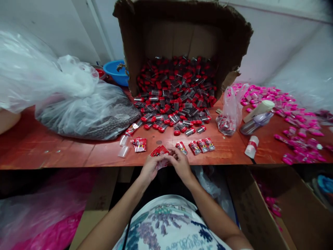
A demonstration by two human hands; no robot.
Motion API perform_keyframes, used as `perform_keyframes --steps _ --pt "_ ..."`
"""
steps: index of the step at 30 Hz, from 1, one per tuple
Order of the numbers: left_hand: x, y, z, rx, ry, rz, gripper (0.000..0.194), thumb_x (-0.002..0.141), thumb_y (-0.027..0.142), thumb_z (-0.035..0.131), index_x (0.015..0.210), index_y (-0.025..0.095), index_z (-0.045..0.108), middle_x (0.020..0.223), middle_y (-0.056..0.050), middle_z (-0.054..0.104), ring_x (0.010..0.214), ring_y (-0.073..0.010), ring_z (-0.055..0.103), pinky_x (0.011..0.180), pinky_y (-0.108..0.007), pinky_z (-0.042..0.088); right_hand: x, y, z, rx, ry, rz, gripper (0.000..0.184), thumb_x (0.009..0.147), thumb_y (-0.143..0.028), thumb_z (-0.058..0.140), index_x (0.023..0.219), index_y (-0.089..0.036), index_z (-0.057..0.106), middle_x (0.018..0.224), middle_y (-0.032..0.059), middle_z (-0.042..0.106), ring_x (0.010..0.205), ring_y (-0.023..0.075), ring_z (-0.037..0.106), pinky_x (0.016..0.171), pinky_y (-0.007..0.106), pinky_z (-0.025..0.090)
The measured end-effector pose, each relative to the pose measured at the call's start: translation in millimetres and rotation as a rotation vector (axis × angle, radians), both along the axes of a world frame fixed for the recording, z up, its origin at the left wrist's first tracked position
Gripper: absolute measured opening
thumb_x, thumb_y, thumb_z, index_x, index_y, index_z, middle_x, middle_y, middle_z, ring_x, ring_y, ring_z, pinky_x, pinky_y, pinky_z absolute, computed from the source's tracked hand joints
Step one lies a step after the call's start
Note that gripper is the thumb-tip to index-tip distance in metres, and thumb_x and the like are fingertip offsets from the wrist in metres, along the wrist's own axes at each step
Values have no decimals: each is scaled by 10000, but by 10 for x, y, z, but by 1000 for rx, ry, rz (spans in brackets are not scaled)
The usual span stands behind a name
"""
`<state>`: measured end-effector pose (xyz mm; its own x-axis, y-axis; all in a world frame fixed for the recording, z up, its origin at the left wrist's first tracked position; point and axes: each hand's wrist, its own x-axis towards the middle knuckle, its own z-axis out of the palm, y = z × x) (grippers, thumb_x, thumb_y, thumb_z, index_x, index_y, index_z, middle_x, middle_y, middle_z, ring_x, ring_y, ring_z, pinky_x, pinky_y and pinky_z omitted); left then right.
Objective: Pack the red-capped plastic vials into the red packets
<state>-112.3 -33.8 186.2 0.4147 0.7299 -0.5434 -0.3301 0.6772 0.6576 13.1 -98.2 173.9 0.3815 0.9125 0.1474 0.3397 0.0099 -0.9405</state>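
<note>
My left hand [153,167] is closed on red printed cards [159,150] at the table's front edge. Beside it, my right hand [180,164] has its fingertips pressed together near the cards; what they pinch, if anything, is hidden. Just past my right fingers lies a small red packet [181,148], with a row of similar packets [202,146] to its right. Left of my hands is another red packet stack [140,144], next to two clear plastic cylinders [124,150]. Beyond them, small clear containers with red ends [177,118] spill from a torn cardboard box [130,52].
A clear bag of dark beads [85,114] and a blue basin [117,71] stand left. To the right are a small plastic bag [229,111], a bottle [256,123], a white roll [252,147] and a pink pile [299,139]. An open carton [304,205] sits below.
</note>
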Motion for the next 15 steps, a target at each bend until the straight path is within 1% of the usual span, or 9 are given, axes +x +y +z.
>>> perform_keyframes --steps 2,3,7,9,10,11,13,15 --pt "-41 45 15 6 -12 13 240 538 75 779 760 94 691 717 -62 718 627 -174 671 645 -269 553 -112 117 2 17 44 53 299 837 -301 569 1127 -232 601 878 22 633 732 147 599 681 256 502" --pt "-71 73 27 4 -9 16 237 545 86 781 764 95 692 723 -64 720 625 -172 671 645 -267 551 -128 158 7 28 27 67 315 840 -280 564 1151 -239 595 881 21 643 757 151 610 706 260 503" --pt "-181 189 74 57 -8 42 286 560 92 789 829 100 693 762 -69 725 639 -182 677 650 -285 556 -98 254 59 64 -123 180 391 874 -192 470 1247 -281 548 975 21 681 846 160 649 773 279 498" --pt "-206 240 81 83 -14 77 315 540 62 793 835 102 688 767 -65 725 660 -183 682 659 -284 559 -60 313 80 51 -174 244 405 895 -191 427 1273 -301 524 988 13 689 861 163 660 758 276 497" --pt "-214 265 79 81 -12 94 313 536 53 793 825 102 683 762 -62 724 661 -181 682 656 -282 561 -22 357 84 34 -203 261 393 903 -205 422 1268 -309 527 957 7 693 849 166 661 742 273 495" --pt "-223 290 76 70 -4 108 296 537 51 792 806 102 677 748 -57 721 652 -178 680 644 -283 564 33 412 84 15 -242 254 374 909 -220 419 1251 -309 540 917 4 693 829 168 658 729 272 491" --pt "-248 336 72 31 19 139 248 558 60 784 767 106 660 710 -44 709 607 -170 670 595 -285 567 195 550 72 -33 -364 183 346 916 -218 401 1208 -280 577 876 21 683 809 179 637 734 283 478" --pt "-283 376 82 -12 21 167 200 598 76 768 756 112 649 690 -39 699 564 -159 656 546 -278 561 388 705 42 -91 -578 57 371 903 -145 368 1201 -189 585 1022 108 656 937 220 593 826 332 447"
